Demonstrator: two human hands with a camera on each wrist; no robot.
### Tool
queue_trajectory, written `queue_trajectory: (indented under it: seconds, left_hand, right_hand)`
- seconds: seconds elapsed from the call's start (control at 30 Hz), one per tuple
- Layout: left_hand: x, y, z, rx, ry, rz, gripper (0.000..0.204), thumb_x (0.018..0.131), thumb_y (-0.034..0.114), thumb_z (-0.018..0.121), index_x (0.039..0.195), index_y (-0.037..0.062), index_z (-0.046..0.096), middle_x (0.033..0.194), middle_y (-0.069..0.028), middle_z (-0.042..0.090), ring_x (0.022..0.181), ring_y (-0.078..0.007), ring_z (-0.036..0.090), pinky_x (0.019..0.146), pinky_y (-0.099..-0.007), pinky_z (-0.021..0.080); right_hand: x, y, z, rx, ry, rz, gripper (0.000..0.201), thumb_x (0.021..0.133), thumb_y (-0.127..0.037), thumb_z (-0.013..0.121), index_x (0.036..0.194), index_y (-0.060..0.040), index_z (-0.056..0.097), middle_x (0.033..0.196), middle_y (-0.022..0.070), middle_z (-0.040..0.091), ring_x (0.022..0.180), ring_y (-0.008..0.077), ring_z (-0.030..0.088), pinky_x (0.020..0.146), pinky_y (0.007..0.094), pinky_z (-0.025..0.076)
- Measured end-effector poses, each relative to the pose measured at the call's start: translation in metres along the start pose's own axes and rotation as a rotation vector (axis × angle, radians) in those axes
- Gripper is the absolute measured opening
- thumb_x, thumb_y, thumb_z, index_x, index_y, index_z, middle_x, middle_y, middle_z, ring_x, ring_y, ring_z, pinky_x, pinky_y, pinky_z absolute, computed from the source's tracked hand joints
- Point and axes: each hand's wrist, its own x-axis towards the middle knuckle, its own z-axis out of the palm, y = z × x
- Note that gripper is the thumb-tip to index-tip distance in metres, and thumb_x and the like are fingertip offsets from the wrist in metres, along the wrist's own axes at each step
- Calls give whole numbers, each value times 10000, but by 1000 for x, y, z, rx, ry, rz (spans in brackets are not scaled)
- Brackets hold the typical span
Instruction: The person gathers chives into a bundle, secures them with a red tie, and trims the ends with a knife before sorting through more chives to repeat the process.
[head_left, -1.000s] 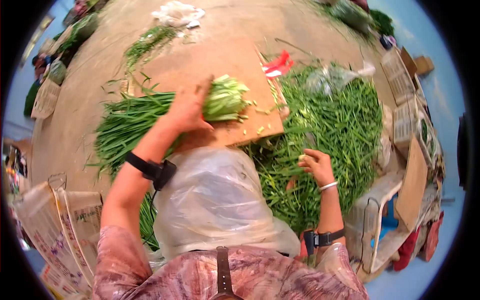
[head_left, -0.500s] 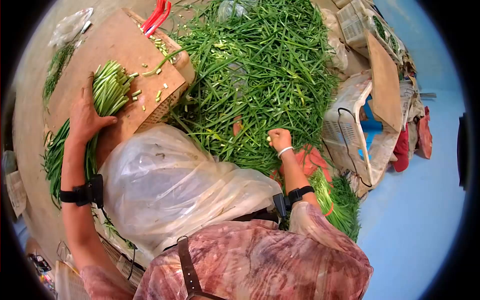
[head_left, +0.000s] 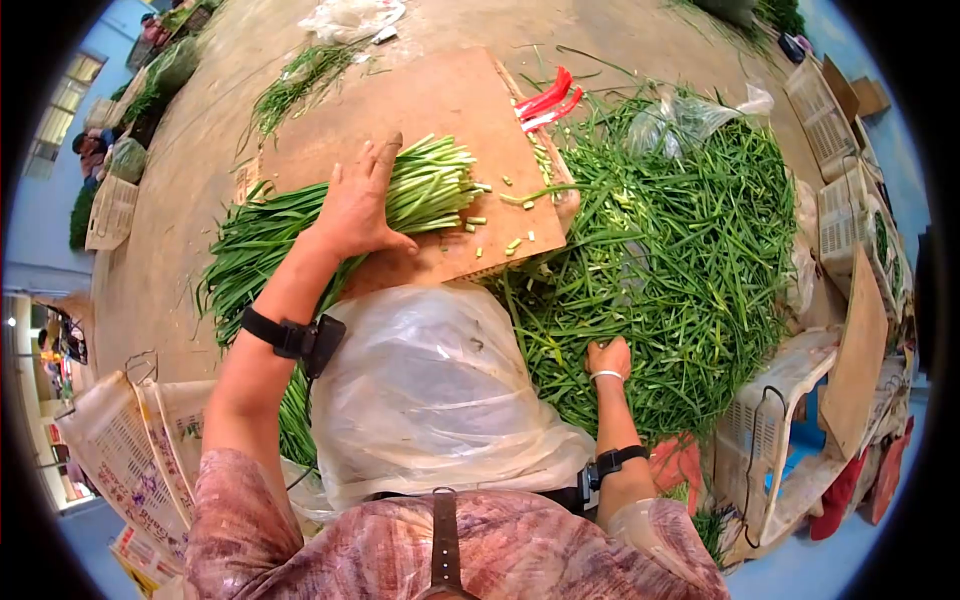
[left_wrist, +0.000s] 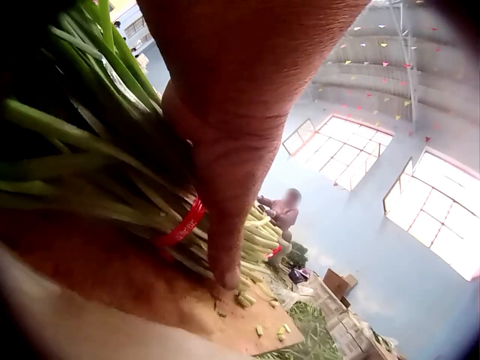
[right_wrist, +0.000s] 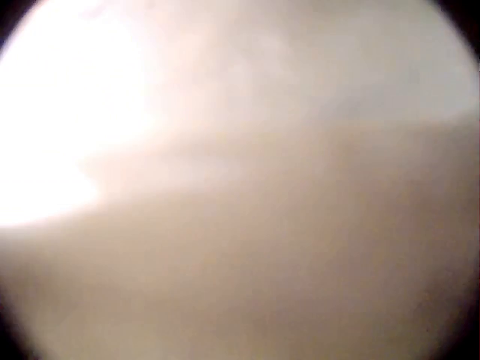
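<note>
At the bottom of the head view, a clear plastic sheet [head_left: 430,400] covers the person's lap, with printed newspaper [head_left: 120,450] at the lower left. Just right of centre, the right hand [head_left: 608,358] reaches into the large loose pile of green stalks [head_left: 690,250] that fills the right half of the frame; its fingers are buried among the stalks, so it cannot be determined whether they grip any, and the right wrist view is a pale blur that shows nothing. Above the sheet, the left hand [head_left: 355,210] lies flat with fingers spread over the bound bundle of stalks [head_left: 425,190], pinning it to the brown cutting board [head_left: 440,105] at centre frame. The left wrist view shows the thumb [left_wrist: 225,225] pressing down beside a red band [left_wrist: 181,225] around the bundle. The cut ends are roughly even and point right; small trimmed pieces [head_left: 515,243] lie on the board near its right edge. A red-handled tool [head_left: 548,97] rests at the board's upper right corner, apart from both hands. Judged from this layout, the step in hand is steadying the bundle while more stalks are gathered from the pile. The next move calls for a firm grasp on a handful of stalks and alignment of their ends. White crates [head_left: 850,170] stand at the far right.
</note>
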Motion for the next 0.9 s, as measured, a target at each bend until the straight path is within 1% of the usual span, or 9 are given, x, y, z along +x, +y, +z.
queue_trajectory:
  seconds: [0.13,0.3,0.4,0.53,0.67,0.77,0.83,0.87,0.9]
  left_hand:
    - [-8,5,-2,281,-122,-163,1257,429,407,843,1419,134,117,1333,-169,364,1260,-349,334,1007,-572,249]
    - [-11,0,3,232,-60,-130,1119,490,288,794,1410,124,179,1089,-132,521,1032,-301,500,850,-474,380]
    - [-18,-4,-3,167,65,-102,1033,532,249,757,1396,97,211,1077,-134,531,1003,-305,518,836,-450,385]
    - [-30,-3,-22,16,333,-1,984,551,255,740,1373,47,240,1081,-146,549,963,-320,539,830,-434,387]
    - [-37,-3,-34,-28,356,16,952,539,246,755,1333,12,285,1074,-160,559,949,-340,546,819,-432,403]
    - [-38,0,-37,-41,367,36,931,543,248,753,1314,-9,298,1061,-177,562,944,-343,550,813,-433,415]
    - [-35,5,-37,-75,368,42,934,543,249,753,1314,-13,296,1057,-183,563,950,-341,550,816,-433,415]
    - [-32,9,-37,-36,341,29,926,544,250,752,1308,-16,303,1058,-187,562,966,-342,545,822,-431,412]
    - [-29,13,-36,1,311,19,919,545,251,751,1303,-20,309,1059,-191,561,983,-342,540,829,-428,409]
  right_hand:
    - [41,66,22,216,-62,-105,279,692,-204,615,792,50,558,780,226,616,648,338,626,607,400,498]
    - [-16,23,-105,1065,-262,134,163,829,-153,564,811,-39,448,589,6,388,369,97,369,327,250,320]
    - [-50,11,-153,1609,-371,-124,253,845,-238,609,917,-51,455,642,-3,397,407,78,355,355,244,324]
    - [-53,-20,-145,1351,136,-132,214,872,-182,558,1001,-36,468,654,-9,419,424,72,363,366,213,330]
    - [-79,-63,-163,1032,-130,-277,123,878,-134,537,938,-38,490,694,-16,467,474,53,396,384,195,343]
    - [-95,-111,-163,1236,34,-399,202,863,-218,580,939,-41,518,695,-40,462,535,34,430,403,176,347]
    - [-83,-134,-120,1164,156,-656,218,858,-211,561,938,-24,482,654,12,492,485,108,443,397,236,379]
    - [-86,-152,-102,640,488,-1189,252,824,-181,559,956,2,447,659,118,545,483,239,501,448,347,442]
    - [-125,-171,-113,108,-114,-839,229,791,-147,556,899,32,464,721,213,574,604,336,569,568,419,472]
